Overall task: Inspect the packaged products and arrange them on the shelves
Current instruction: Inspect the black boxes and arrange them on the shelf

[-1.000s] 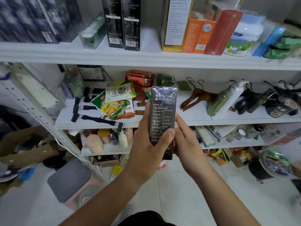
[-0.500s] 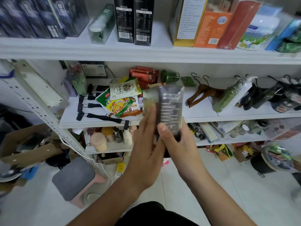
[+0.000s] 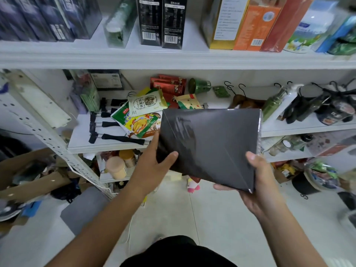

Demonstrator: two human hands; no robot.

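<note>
Soft, even indoor light; shadows faint. Pale glare streaks the box (image 3: pixel 210 143) wrap just above the left hand (image 3: pixel 152 170) thumb. Motion blur smears goods (image 3: pixel 38 20) far from the fingers (image 3: pixel 252 158); shelf (image 3: pixel 173 58) edges bow.

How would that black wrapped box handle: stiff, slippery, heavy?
Likely stiff: the black box shows straight edges though the left hand and right hand grip only its ends. Its glossy film wrap may be slippery. Weight is unclear.

A white shelving unit (image 3: pixel 173 58) is occupying the far side, its perforated upright (image 3: pixel 44 135) slanting down the left. Pale tiled floor (image 3: pixel 221 218) is running across the near side, carrying a grey stool (image 3: pixel 84 209) at near left. An open cardboard box (image 3: pixel 32 182) is lying left of the stool. Even, soft light is falling throughout.
</note>
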